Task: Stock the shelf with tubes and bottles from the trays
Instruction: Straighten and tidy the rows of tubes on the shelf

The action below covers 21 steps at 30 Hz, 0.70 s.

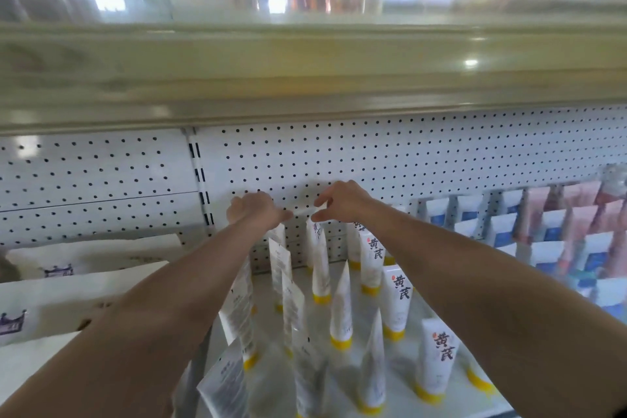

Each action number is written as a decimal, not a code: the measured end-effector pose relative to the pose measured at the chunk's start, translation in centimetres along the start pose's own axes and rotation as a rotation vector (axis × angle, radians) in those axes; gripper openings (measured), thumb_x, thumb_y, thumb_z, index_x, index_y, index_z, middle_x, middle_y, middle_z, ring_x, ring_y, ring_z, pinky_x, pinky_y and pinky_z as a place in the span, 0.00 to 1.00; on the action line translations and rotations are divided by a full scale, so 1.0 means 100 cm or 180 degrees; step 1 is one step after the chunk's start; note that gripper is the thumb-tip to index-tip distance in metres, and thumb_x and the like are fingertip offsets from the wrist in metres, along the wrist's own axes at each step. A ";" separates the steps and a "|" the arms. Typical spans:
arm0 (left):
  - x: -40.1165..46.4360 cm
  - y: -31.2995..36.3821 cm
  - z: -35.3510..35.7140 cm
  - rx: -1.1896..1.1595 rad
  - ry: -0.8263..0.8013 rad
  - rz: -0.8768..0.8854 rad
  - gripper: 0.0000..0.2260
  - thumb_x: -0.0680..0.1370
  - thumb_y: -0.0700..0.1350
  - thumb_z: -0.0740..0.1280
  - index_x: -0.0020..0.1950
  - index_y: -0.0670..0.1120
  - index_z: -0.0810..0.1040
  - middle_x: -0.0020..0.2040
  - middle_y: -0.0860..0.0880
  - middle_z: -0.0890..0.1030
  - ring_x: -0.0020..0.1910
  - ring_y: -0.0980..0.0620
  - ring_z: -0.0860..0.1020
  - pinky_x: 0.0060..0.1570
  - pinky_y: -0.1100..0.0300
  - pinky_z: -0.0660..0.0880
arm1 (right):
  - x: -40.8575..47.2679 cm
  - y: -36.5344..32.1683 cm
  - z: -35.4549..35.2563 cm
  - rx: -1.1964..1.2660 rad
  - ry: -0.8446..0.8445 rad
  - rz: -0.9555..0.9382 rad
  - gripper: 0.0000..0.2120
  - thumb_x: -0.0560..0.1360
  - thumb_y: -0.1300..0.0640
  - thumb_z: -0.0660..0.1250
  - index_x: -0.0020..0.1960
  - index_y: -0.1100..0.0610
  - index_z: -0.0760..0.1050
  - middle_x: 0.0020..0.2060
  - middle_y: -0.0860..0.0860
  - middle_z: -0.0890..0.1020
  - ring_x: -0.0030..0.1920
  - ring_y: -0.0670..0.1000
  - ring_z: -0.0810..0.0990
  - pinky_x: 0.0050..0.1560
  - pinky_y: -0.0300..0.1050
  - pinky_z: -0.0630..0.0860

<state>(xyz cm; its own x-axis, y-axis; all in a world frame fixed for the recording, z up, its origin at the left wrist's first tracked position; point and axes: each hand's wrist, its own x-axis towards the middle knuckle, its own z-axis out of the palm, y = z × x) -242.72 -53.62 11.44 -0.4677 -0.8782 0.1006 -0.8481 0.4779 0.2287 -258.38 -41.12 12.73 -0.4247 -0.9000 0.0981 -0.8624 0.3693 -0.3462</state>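
Note:
Several white tubes with yellow caps [396,302] stand cap-down in rows on the white shelf [403,373]. Both my arms reach to the back of the shelf. My right hand [342,202] pinches the flat top edge of a tube [319,258] in the back row. My left hand [252,209] is just left of it, fingers curled down over the top of another back-row tube [279,236], with its thumb tip near the same tube edge. The picture is blurred around the fingertips.
A white pegboard [339,159] backs the shelf. A cream upper shelf [305,71] overhangs closely above. Blue, white and pink packets [549,234] fill the right side. White paper bags [84,268] lie at the left.

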 end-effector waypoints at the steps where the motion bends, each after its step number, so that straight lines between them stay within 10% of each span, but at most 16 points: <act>1: 0.000 0.000 0.000 0.0049 -0.0006 -0.0026 0.25 0.72 0.69 0.67 0.43 0.46 0.74 0.57 0.47 0.78 0.66 0.43 0.70 0.52 0.55 0.69 | 0.001 0.000 0.002 -0.0020 -0.0023 -0.0010 0.24 0.69 0.37 0.75 0.62 0.46 0.81 0.58 0.48 0.80 0.61 0.50 0.76 0.63 0.50 0.75; 21: 0.003 -0.004 -0.011 -0.0372 -0.0246 0.0154 0.21 0.68 0.58 0.78 0.38 0.45 0.72 0.42 0.48 0.80 0.42 0.49 0.78 0.38 0.58 0.73 | 0.024 0.004 0.020 0.0068 0.0208 -0.0035 0.09 0.69 0.42 0.78 0.43 0.42 0.79 0.50 0.47 0.79 0.54 0.46 0.75 0.55 0.49 0.79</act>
<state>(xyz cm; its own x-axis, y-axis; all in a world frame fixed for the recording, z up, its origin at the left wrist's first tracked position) -242.26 -54.12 12.44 -0.5288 -0.8478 0.0405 -0.7915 0.5098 0.3372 -259.21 -43.60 11.01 -0.4329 -0.8867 0.1623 -0.8613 0.3538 -0.3646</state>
